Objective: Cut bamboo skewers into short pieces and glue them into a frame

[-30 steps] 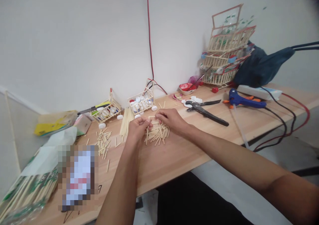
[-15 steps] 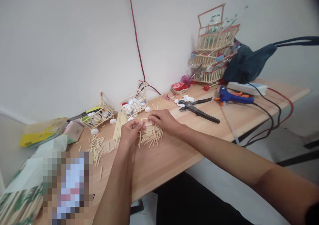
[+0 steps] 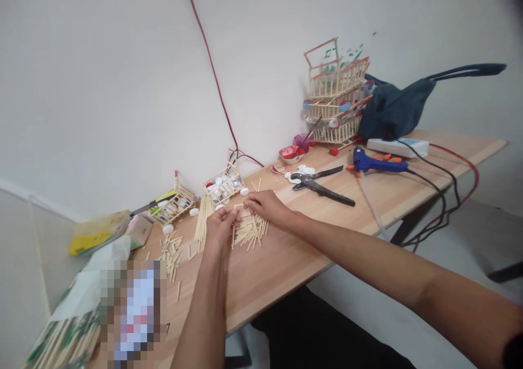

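My left hand (image 3: 222, 223) is closed, thumb and fingertips pinching pale wooden sticks (image 3: 238, 205) that look joined at a corner. From the right, my right hand (image 3: 266, 206) pinches the other end of the same piece. Fingers hide part of it. Under and beside my hands lies a loose pile of short wooden sticks (image 3: 250, 235). A bundle of longer sticks (image 3: 201, 226) rests just beyond my left hand. More cut sticks (image 3: 172, 252) are scattered left of my left forearm.
Small stick carts (image 3: 224, 185) with white caps stand along the wall. Black cutters (image 3: 321, 186), a blue glue gun (image 3: 378, 163) with a cord, a red paint bowl (image 3: 291, 153) and a tiered stick rack (image 3: 335, 99) occupy the right side. Bagged sticks (image 3: 69, 331) lie at left.
My view has shifted, so the wall-side things sit lower in the picture. Both hands keep pinching the stick piece, which has dipped slightly between them.
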The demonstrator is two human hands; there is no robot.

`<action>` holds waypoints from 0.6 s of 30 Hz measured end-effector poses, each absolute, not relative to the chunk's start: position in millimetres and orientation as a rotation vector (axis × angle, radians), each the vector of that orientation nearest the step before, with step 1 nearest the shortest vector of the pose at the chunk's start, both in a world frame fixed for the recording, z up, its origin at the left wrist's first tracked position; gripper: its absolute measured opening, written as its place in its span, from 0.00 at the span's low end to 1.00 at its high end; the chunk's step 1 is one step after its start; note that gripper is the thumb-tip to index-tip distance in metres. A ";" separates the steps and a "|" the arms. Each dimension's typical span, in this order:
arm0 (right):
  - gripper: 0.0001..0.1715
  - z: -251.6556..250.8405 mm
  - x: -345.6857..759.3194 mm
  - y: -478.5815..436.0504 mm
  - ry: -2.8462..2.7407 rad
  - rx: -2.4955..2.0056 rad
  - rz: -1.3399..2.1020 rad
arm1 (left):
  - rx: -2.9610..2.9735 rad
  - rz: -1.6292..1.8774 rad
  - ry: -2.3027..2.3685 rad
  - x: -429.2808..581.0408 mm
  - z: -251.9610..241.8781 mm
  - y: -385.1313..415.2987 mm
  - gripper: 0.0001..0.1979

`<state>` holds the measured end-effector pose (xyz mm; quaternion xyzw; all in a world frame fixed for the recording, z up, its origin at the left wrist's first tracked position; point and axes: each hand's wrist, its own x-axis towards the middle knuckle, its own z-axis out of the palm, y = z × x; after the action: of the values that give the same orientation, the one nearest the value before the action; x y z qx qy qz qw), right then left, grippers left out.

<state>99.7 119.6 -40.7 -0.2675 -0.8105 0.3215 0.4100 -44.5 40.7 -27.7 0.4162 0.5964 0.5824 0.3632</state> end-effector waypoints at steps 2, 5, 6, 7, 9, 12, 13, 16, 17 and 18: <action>0.12 -41.9 98.4 120.5 -2.024 -0.675 0.826 | 1.078 1.506 1.538 -44.2 -29.6 42.2 0.17; 0.11 -42.6 97.2 121.3 -2.015 -0.672 0.829 | 1.108 1.524 1.533 -43.1 -30.2 44.5 0.19; 0.12 -42.6 97.0 121.4 -2.013 -0.674 0.831 | 1.114 1.522 1.533 -42.5 -29.8 44.9 0.19; 0.12 -42.6 96.9 121.4 -2.008 -0.676 0.836 | 1.117 1.518 1.533 -41.9 -29.1 45.0 0.20; 0.13 -42.5 96.9 121.4 -1.991 -0.674 0.844 | 1.120 1.507 1.533 -41.1 -27.8 44.7 0.21; 0.13 -42.2 97.1 121.2 -1.979 -0.652 0.848 | 1.136 1.502 1.546 -42.2 -27.0 44.2 0.22; 0.13 -41.9 97.1 121.2 -1.977 -0.648 0.849 | 1.144 1.503 1.555 -43.4 -27.3 44.5 0.22; 0.12 -40.8 97.2 121.1 -1.966 -0.640 0.861 | 1.175 1.506 1.588 -48.4 -29.4 47.8 0.21; 0.12 -40.4 97.1 121.1 -1.959 -0.643 0.866 | 1.187 1.505 1.600 -50.2 -30.4 49.5 0.21; 0.13 -40.1 97.1 121.2 -1.955 -0.645 0.870 | 1.198 1.505 1.613 -51.6 -31.4 51.1 0.21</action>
<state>97.1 121.2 -40.1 -0.2595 -0.7864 0.3499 0.4379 -51.6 51.1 -31.4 0.4536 0.6107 0.5700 0.3105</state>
